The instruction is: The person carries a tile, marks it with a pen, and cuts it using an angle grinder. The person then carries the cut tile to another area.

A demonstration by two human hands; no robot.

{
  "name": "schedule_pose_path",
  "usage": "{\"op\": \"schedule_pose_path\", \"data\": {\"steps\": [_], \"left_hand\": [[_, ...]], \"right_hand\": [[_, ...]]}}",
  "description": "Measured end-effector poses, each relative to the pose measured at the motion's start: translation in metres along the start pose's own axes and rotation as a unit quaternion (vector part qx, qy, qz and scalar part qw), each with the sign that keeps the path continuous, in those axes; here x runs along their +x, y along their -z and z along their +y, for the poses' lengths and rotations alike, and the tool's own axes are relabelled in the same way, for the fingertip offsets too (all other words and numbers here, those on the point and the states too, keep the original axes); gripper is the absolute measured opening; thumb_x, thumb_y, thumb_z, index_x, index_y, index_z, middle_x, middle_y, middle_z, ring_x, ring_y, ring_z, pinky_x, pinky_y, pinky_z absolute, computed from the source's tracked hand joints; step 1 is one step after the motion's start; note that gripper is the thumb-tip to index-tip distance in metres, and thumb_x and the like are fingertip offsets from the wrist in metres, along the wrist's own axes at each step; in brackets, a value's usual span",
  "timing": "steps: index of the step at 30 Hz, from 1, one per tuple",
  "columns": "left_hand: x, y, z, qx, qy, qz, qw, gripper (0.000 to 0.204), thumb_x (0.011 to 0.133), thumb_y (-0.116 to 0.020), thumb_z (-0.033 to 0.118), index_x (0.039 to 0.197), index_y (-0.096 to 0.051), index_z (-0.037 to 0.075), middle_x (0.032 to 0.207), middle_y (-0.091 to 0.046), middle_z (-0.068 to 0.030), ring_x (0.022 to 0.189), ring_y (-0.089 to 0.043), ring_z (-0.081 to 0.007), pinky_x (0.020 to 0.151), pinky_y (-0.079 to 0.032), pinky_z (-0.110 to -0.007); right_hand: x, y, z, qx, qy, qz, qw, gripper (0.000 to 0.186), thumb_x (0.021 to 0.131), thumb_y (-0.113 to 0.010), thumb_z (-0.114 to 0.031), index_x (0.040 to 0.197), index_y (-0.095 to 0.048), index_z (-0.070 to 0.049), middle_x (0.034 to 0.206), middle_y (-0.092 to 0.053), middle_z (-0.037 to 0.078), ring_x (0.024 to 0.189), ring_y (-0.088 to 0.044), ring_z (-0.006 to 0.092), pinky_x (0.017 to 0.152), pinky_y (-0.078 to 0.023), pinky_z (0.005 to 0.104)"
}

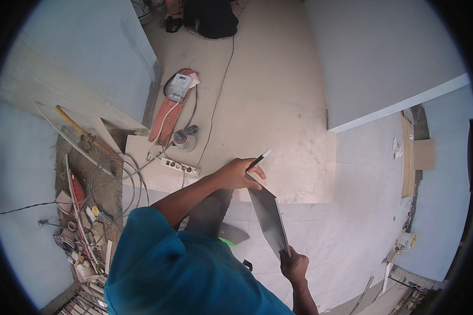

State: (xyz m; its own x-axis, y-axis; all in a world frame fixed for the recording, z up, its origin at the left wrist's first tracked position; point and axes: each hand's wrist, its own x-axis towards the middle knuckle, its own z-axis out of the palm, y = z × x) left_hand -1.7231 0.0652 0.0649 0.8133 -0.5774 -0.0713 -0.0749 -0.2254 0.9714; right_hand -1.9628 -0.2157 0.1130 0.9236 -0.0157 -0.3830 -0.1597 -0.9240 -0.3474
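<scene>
A long, narrow, flat grey piece that looks like a cut tile (268,212) is held at a slant in front of my body, one end in each hand. My left hand (239,175) grips its far end with fingers closed. Between those same fingers a black marker with a white end (258,159) sticks out up and to the right. Lower down, my right hand (294,265) is closed round the near end, its thumb on the edge.
Beyond my left arm lie a white power strip (180,167), a round tool (184,138) and a meter-like box (179,86) on a red board (166,123). Loose cables cross the floor. Rubble and pipes (81,226) line the left wall; a dark bundle (210,18) sits at the far end.
</scene>
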Motion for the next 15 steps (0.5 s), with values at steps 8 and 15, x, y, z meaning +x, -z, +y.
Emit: {"op": "schedule_pose_path", "data": {"steps": [8, 15], "left_hand": [[0.14, 0.113, 0.038, 0.216, 0.131, -0.041, 0.967, 0.033, 0.087, -0.064, 0.036, 0.083, -0.049, 0.007, 0.065, -0.056, -0.0132, 0.067, -0.06, -0.0353, 0.061, -0.043, -0.045], [0.307, 0.173, -0.004, 0.235, 0.036, 0.059, 0.97, 0.035, 0.084, -0.067, 0.039, 0.084, -0.051, 0.008, 0.066, -0.058, -0.0087, 0.065, -0.062, -0.0299, 0.061, -0.045, -0.042]], "right_hand": [[0.142, 0.1, 0.038, -0.068, -0.19, -0.053, 0.978, 0.025, 0.087, -0.053, -0.033, 0.088, -0.064, -0.011, 0.071, -0.067, 0.018, 0.069, -0.066, 0.0396, 0.064, -0.052, 0.0496], [0.288, 0.168, 0.087, -0.046, -0.277, -0.034, 0.959, 0.026, 0.085, -0.057, -0.033, 0.095, -0.067, -0.012, 0.081, -0.07, 0.016, 0.078, -0.068, 0.0382, 0.07, -0.054, 0.0493]]}}
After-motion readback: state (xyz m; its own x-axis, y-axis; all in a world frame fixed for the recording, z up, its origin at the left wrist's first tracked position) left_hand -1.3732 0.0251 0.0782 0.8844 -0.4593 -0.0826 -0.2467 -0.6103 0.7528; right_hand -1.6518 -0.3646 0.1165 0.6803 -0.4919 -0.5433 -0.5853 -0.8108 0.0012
